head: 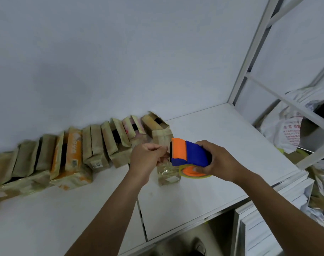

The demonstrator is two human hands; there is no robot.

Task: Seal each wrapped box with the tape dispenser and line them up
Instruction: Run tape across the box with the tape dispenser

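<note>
Forearms point(116, 209) are reaching up from the lower edge over the white tabletop point(222, 145). At left, a row of wrapped boxes point(74, 152) is leaning domino-fashion against the wall, several with flaps gaping. The left grip point(148, 157) is hovering with fingers curled and thumb meeting forefinger at the dispenser's mouth, as if pinching a tape end; clear tape is not discernible, so what it is holding cannot be told. Just below, the current box point(168, 175) is standing on the tabletop at the row's right end, glossy with film. The tape dispenser point(190, 154), orange and blue, is being clasped by the right grip point(216, 163) above that box. Likely hazards: the tape end slipping back onto the roll or sticking to itself; the unsteadied box tipping or dragging under the pull; a stray hand nudging the leaning row into collapse.
</note>
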